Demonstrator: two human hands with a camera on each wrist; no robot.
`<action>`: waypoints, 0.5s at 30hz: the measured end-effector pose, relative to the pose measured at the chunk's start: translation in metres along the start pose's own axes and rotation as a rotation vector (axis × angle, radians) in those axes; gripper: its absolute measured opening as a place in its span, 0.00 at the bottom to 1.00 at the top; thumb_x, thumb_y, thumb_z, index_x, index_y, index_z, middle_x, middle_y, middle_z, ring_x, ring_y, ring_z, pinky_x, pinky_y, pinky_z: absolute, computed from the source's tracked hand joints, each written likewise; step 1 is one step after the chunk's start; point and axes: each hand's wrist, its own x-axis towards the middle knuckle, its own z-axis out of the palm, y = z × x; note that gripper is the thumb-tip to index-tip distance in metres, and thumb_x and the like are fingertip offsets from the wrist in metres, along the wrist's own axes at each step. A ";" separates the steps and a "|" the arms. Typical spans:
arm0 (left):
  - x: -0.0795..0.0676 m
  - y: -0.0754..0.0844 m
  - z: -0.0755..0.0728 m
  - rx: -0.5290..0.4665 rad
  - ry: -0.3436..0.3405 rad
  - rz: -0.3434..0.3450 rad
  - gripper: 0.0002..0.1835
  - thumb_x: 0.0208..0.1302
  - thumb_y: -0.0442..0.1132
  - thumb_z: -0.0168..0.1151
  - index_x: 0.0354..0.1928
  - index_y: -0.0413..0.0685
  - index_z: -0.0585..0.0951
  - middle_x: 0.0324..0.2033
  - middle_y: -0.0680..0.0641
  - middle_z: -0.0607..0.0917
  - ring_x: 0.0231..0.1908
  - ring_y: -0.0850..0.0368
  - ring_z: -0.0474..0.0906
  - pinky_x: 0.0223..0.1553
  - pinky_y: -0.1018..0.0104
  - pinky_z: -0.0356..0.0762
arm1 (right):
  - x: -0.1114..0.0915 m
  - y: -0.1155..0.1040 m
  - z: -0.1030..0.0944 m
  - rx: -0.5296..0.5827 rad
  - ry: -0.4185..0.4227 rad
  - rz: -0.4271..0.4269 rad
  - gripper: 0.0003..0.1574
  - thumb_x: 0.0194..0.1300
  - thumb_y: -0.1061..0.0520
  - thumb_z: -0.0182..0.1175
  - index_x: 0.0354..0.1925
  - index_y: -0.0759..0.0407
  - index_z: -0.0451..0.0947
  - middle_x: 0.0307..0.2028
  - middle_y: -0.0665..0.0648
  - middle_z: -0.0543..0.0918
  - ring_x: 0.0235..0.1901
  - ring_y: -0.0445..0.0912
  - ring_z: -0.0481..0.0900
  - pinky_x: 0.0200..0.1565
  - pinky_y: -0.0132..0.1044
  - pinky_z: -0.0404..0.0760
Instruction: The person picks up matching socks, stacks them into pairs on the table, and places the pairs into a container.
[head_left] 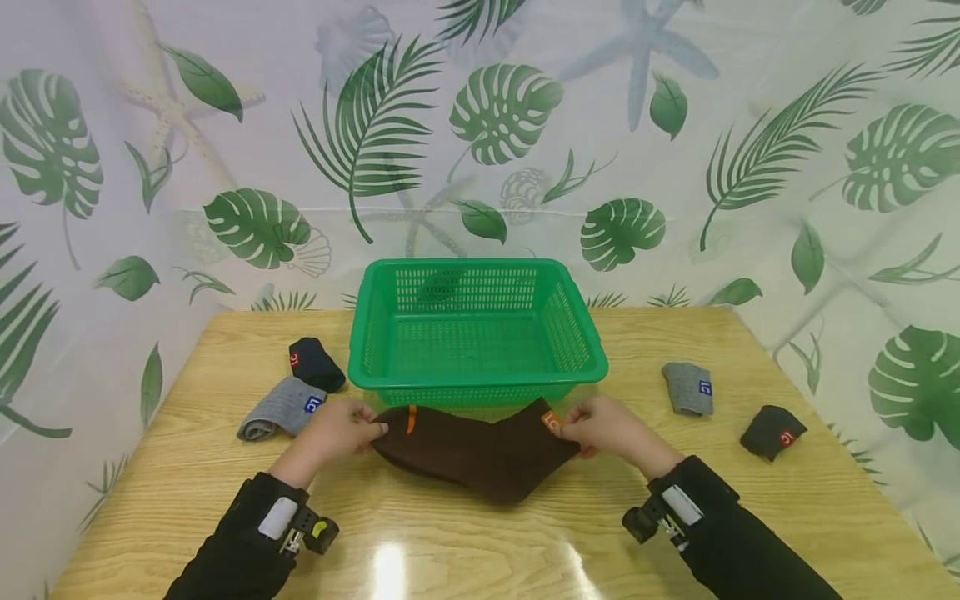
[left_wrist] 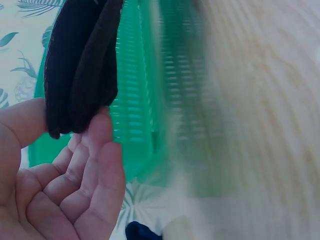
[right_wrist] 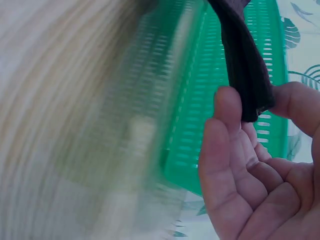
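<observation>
A dark brown sock (head_left: 480, 450) is stretched sideways between both hands, in front of the green basket. My left hand (head_left: 339, 432) pinches its toe end, near an orange stripe, between thumb and fingers. At the other end, my right hand (head_left: 606, 429) pinches the cuff beside an orange label. The left wrist view shows the folded toe of the brown sock (left_wrist: 82, 75) held at the fingertips. In the right wrist view, the doubled cuff of the sock (right_wrist: 247, 70) sits between thumb and forefinger, the other fingers loosely bent.
A green plastic basket (head_left: 480, 392) stands behind the sock. To the left lie a navy folded sock (head_left: 315, 364) and a grey folded sock (head_left: 277, 406). A grey folded sock (head_left: 687, 388) and a dark folded sock (head_left: 771, 432) lie at the right on the wooden table (head_left: 420, 554).
</observation>
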 end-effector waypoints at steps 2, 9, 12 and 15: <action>-0.001 0.004 -0.003 0.005 -0.005 -0.003 0.09 0.62 0.37 0.66 0.34 0.36 0.80 0.20 0.49 0.82 0.23 0.58 0.79 0.28 0.63 0.78 | -0.002 -0.003 -0.004 0.025 -0.018 -0.027 0.10 0.58 0.58 0.63 0.29 0.66 0.80 0.20 0.54 0.77 0.19 0.43 0.78 0.27 0.39 0.84; -0.004 0.020 -0.016 0.023 -0.029 0.027 0.08 0.64 0.37 0.64 0.32 0.38 0.80 0.21 0.49 0.82 0.24 0.57 0.79 0.28 0.63 0.77 | -0.005 -0.012 -0.016 0.031 -0.040 -0.031 0.10 0.60 0.58 0.63 0.31 0.67 0.79 0.23 0.55 0.79 0.21 0.43 0.80 0.30 0.40 0.84; -0.008 0.028 -0.020 0.025 -0.039 0.023 0.08 0.64 0.37 0.64 0.35 0.37 0.81 0.23 0.48 0.83 0.25 0.56 0.81 0.30 0.62 0.79 | -0.009 -0.017 -0.020 0.012 -0.050 -0.020 0.11 0.62 0.58 0.62 0.34 0.67 0.79 0.22 0.54 0.77 0.23 0.44 0.80 0.31 0.40 0.84; -0.011 0.035 -0.025 0.016 -0.051 0.025 0.10 0.64 0.37 0.64 0.39 0.35 0.80 0.25 0.47 0.84 0.27 0.55 0.82 0.32 0.61 0.81 | -0.013 -0.021 -0.026 -0.002 -0.071 -0.024 0.11 0.63 0.59 0.61 0.36 0.68 0.79 0.22 0.53 0.75 0.24 0.46 0.81 0.32 0.41 0.84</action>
